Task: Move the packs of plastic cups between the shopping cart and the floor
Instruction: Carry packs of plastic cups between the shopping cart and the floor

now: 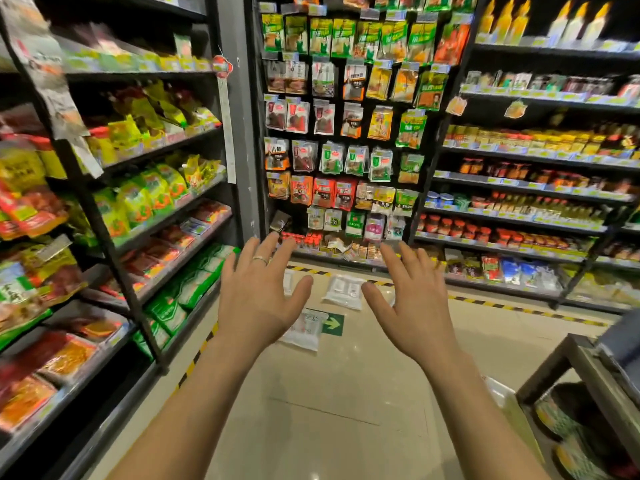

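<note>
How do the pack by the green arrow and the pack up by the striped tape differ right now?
The near pack lies against the green arrow sticker; the far pack lies just short of the striped tape. The near pack runs lengthwise away from the camera; the far pack sits crosswise. Both are whitish, flat on the floor, untouched.

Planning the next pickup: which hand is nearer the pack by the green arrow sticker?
Left. The left hand hovers just left of the pack; the right hand is farther off to its right.
</note>
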`<state>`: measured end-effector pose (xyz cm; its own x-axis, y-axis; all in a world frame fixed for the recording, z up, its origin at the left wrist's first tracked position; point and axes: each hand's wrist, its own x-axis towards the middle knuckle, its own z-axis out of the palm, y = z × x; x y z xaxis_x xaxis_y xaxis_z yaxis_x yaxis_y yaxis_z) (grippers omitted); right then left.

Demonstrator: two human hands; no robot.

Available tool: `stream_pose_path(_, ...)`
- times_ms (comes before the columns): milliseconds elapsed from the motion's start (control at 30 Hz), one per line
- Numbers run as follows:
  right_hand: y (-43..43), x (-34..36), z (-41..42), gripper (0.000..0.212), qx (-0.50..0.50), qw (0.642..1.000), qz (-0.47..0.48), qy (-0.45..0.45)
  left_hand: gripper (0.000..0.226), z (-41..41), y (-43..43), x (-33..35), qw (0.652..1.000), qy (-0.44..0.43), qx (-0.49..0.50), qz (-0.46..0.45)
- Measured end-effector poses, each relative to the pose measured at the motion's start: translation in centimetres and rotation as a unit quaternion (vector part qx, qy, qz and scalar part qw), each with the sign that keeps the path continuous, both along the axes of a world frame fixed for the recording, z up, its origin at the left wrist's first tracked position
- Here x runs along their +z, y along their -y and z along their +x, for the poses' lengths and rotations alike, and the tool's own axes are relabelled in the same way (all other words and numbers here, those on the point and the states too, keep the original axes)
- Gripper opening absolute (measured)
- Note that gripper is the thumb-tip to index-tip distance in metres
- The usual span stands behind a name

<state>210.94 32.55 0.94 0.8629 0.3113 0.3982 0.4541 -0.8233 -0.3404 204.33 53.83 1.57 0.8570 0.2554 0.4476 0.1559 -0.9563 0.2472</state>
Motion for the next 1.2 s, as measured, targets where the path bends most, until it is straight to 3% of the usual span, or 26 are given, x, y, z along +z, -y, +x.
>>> stream_pose_path(533,-9.8,-4.2,19.5,0.071,0.006,1.000,0.018,-0.017,0.082,19.6,-9.3,-2.4,0.999,-0.046,-0.010,0.015)
stream_pose_path(967,-14.1,-9.5,44.3,0.076,0.010,0.997,0.018,-0.071,0.075,44.5,-12.0,-7.9,0.993,-0.116,-0.034,0.008)
stream_pose_path(1200,-16.0,-12.5,53.8,0.071,0.010,0.995,0.010,-0.096,0.071,53.6,-14.2,-11.7,0.989,-0.143,-0.029,0.011)
